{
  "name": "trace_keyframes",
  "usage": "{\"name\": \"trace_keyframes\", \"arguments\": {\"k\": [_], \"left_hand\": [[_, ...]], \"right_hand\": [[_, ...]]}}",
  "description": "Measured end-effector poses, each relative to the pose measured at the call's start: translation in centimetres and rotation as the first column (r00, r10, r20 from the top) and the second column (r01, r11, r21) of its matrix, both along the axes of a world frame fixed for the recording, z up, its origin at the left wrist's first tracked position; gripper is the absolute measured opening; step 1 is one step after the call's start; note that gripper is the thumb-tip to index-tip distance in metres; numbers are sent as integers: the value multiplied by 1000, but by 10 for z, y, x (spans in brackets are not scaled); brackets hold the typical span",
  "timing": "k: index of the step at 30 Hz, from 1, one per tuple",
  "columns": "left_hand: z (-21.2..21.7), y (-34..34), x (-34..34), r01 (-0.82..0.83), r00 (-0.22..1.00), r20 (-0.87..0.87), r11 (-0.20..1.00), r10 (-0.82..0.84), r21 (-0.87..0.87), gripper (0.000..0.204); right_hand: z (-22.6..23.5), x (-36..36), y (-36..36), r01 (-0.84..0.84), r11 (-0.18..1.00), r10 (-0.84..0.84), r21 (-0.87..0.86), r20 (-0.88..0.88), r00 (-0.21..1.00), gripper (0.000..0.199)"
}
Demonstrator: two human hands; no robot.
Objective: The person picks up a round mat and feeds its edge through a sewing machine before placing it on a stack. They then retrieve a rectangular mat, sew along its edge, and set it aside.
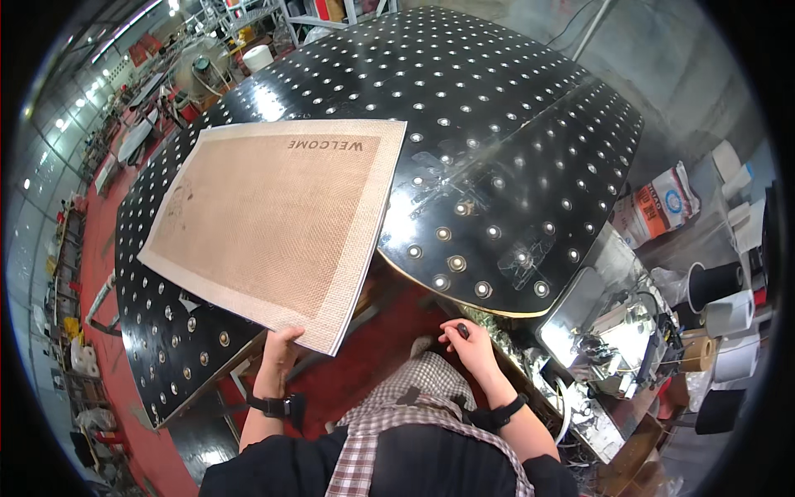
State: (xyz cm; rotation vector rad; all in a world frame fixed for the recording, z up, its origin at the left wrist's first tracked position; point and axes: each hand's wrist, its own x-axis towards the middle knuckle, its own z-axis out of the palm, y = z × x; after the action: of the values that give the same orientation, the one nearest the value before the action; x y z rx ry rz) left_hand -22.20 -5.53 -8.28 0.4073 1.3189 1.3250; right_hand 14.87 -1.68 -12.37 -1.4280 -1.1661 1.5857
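We judge this steadying: left hand clamped on mat beyond near edge of desk, right hand around black object; shifting needs level support.

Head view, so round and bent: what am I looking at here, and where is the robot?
There is no robot: these are a person's own two bare hands. The picture comes from a wide fisheye camera worn on the head, looking down, so straight edges curve toward the rim. The left hand grips the near edge of a tan mat, thumb on top. The mat lies partly over a black table dotted with silvery studs. The right hand holds a small dark object, too small to identify.
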Motion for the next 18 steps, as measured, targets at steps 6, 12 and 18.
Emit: {"name": "trace_keyframes", "arguments": {"k": [6,12,18], "left_hand": [[-39,13,24,220,972,79,975,-220,18,54],[-54,-27,-6,447,893,13,890,-450,88,49],[-29,-158,-75,397,896,142,902,-421,170,71]], "right_hand": [[-30,12,-49,102,994,-101,26,-14,995,15],[-70,-12,-107,176,981,-174,77,-30,984,17],[-48,-69,-84,131,985,-97,111,-266,959,33]]}}
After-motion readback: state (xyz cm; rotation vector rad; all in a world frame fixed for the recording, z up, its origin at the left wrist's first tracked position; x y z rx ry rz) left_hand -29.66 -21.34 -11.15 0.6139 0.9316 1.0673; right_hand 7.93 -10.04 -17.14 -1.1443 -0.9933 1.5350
